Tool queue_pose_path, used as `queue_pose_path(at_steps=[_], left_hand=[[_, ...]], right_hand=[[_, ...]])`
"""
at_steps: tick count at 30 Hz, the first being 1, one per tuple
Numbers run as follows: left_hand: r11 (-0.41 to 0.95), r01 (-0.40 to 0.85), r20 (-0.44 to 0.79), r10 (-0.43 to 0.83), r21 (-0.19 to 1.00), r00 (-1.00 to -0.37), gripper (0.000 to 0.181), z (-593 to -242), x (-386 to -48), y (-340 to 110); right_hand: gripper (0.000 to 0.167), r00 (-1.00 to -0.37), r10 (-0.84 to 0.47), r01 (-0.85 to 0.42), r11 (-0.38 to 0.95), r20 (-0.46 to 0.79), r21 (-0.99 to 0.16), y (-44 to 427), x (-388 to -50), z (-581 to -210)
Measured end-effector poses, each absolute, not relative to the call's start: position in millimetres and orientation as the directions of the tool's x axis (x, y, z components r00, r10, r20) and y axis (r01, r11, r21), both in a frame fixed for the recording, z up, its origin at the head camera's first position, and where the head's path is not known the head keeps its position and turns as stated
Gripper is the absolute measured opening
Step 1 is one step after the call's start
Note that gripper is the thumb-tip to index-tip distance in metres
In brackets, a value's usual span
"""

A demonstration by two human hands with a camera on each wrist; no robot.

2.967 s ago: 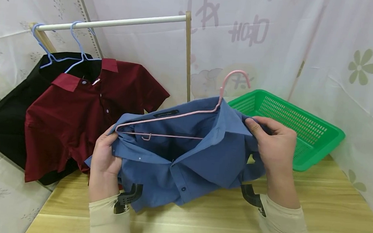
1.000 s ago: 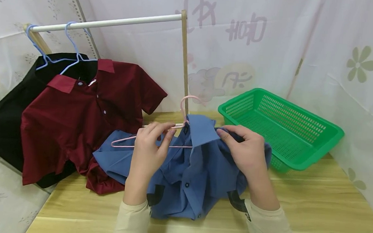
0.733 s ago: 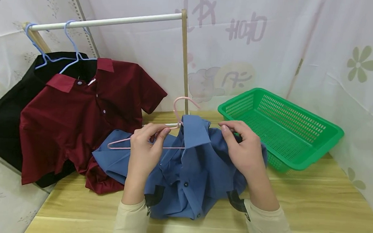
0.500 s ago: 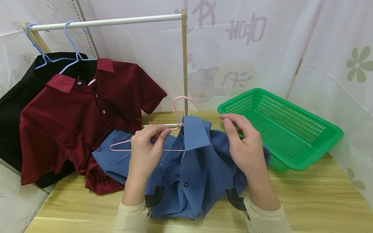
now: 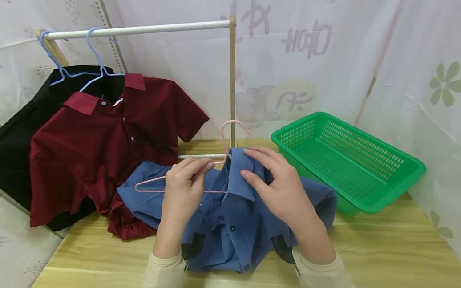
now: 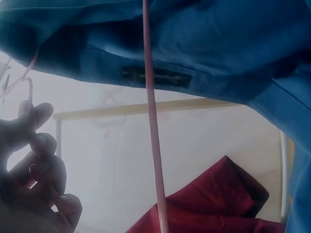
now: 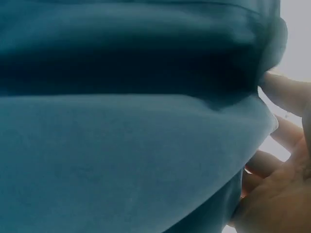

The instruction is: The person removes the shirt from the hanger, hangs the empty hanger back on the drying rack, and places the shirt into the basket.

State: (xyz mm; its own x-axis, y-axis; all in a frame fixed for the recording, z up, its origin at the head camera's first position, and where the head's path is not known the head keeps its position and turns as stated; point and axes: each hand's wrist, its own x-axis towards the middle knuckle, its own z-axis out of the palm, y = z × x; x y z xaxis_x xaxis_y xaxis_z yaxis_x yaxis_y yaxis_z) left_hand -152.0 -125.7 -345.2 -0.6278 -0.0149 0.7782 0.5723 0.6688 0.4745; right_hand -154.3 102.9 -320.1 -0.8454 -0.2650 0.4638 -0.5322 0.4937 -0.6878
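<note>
A pink hanger (image 5: 150,184) slants through the neck of a blue shirt (image 5: 244,227), its hook standing up past the collar (image 5: 239,178). My left hand (image 5: 183,190) pinches the hanger's upper arm just left of the collar; in the left wrist view the left hand (image 6: 36,170) has its fingers curled at the pink wire. My right hand (image 5: 283,190) lies at the collar's right side, thumb on the front and fingers at its top edge. In the right wrist view the right hand (image 7: 279,179) touches the edge of the blue cloth (image 7: 121,155).
A rack with a white bar (image 5: 162,28) stands at the back left, carrying a dark red shirt (image 5: 105,148) and a black garment (image 5: 10,133) on blue hangers. A green basket (image 5: 370,209) sits at the right on the wooden table (image 5: 391,262).
My left hand went from the shirt's left side to the hanger's upper arm. My right hand let go of the cloth, lifted, and came left onto the collar.
</note>
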Motion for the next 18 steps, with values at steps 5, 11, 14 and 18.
queue_pose_path(at_steps=[5,11,14,18], left_hand=[[0.662,0.573,0.778,-0.023,0.482,-0.627,0.012,-347,-152,-125],[0.654,0.575,0.78,-0.037,0.491,-0.624,0.011,-347,-152,-125],[0.649,0.577,0.786,-0.053,0.496,-0.616,0.011,-348,-152,-127],[0.641,0.581,0.795,-0.076,0.501,-0.602,0.011,-347,-152,-132]], right_hand=[[0.048,-0.859,-0.257,-0.506,0.567,0.443,-0.651,98,-156,-326],[0.04,-0.865,-0.202,-0.482,0.588,0.459,-0.649,96,-156,-329],[0.039,-0.861,-0.194,-0.487,0.582,0.47,-0.651,97,-157,-331],[0.038,-0.857,-0.191,-0.495,0.568,0.479,-0.658,99,-158,-334]])
